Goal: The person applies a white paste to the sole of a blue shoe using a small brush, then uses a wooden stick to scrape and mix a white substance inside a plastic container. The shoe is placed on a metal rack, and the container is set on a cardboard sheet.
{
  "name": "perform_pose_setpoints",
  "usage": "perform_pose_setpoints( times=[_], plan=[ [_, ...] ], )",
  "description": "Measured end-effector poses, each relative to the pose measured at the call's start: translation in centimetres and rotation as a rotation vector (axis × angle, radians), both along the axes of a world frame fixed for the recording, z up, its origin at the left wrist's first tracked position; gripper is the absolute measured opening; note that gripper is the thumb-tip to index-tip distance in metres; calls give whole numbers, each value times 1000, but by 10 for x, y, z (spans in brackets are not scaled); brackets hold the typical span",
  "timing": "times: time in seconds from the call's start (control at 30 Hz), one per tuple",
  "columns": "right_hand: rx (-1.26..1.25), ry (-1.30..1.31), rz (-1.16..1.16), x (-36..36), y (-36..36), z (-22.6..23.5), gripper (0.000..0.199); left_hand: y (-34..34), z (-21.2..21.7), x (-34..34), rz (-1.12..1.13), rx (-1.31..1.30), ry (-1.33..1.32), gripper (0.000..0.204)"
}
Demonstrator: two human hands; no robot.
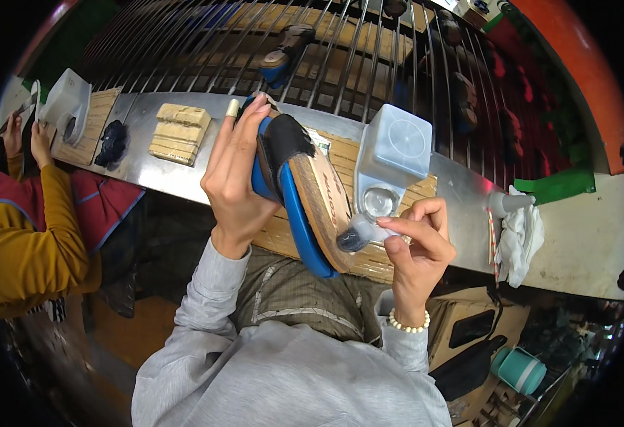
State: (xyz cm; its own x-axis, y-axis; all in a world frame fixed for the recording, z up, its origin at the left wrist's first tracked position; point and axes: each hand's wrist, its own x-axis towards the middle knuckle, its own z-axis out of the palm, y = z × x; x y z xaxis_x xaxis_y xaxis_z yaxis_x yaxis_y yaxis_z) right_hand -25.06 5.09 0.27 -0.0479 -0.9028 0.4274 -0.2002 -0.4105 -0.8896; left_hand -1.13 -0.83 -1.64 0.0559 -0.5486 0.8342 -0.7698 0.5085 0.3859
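Note:
My left hand (235,178) grips a blue sandal (305,199) with a tan insole and a black strap, holding it tilted up over the metal bench edge. My right hand (417,238) pinches a small brush-like applicator (358,233) with a dark tip, which touches the heel end of the insole. Just behind the applicator stands a translucent square plastic container (394,153) with a round opening near its base.
A tan sponge block (178,132) and a dark blob (112,142) lie on the metal bench (582,242). A white rag (522,238) hangs at right. A wire rack (340,50) with footwear runs behind. A co-worker in a yellow sleeve (27,235) works at left.

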Motion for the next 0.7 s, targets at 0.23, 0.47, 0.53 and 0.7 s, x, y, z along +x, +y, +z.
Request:
perform_pose_setpoints(
  times=[0.23, 0.47, 0.53, 0.7],
  plan=[
    [-35, 70, -33, 5, -12, 14, 33, 1, 15, -1, -13, -76, -94, 62],
    [-116, 160, -68, 0, -19, 26, 33, 4, 23, -1, -28, -89, -133, 54],
    [-142, 208, -81, -3, -20, 30, 34, 4, 23, 0, -31, -97, -157, 52],
    [-192, 217, -90, -8, -24, 32, 39, 4, 24, 1, -71, -109, -181, 52]
  ],
)
